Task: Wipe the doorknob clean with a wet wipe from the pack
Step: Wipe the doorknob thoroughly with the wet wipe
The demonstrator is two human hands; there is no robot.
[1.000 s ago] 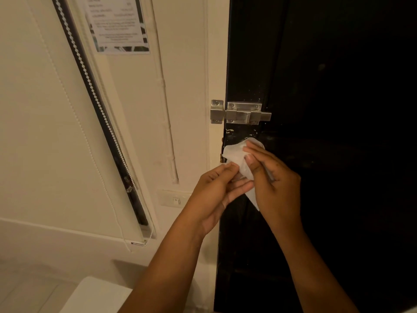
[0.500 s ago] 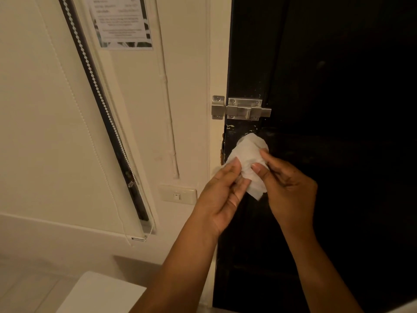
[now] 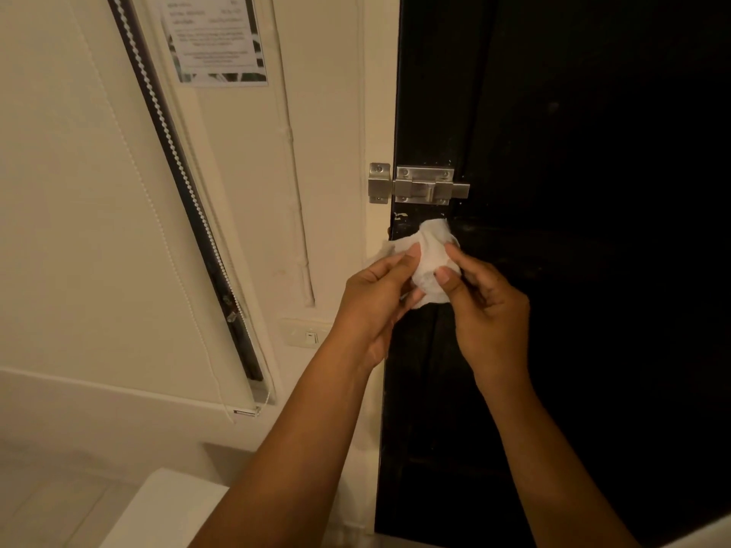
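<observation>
A white wet wipe (image 3: 431, 255) is draped over a round shape at the left edge of the black door (image 3: 573, 270), just below the bolt; the doorknob itself is hidden under the wipe. My left hand (image 3: 375, 302) pinches the wipe's left side with thumb and fingers. My right hand (image 3: 486, 306) grips the wipe's right side, thumb on its front. The pack of wipes is not in sight.
A steel sliding bolt (image 3: 423, 187) sits on the door and frame right above the wipe. On the cream wall are a light switch (image 3: 304, 334), a cable conduit (image 3: 292, 172), a printed notice (image 3: 215, 41) and a roller blind (image 3: 79, 191). A white surface (image 3: 166, 512) lies below.
Both hands have risen with the wipe and spread it over the spot under the bolt. The wipe now bulges round instead of hanging crumpled between the fingers.
</observation>
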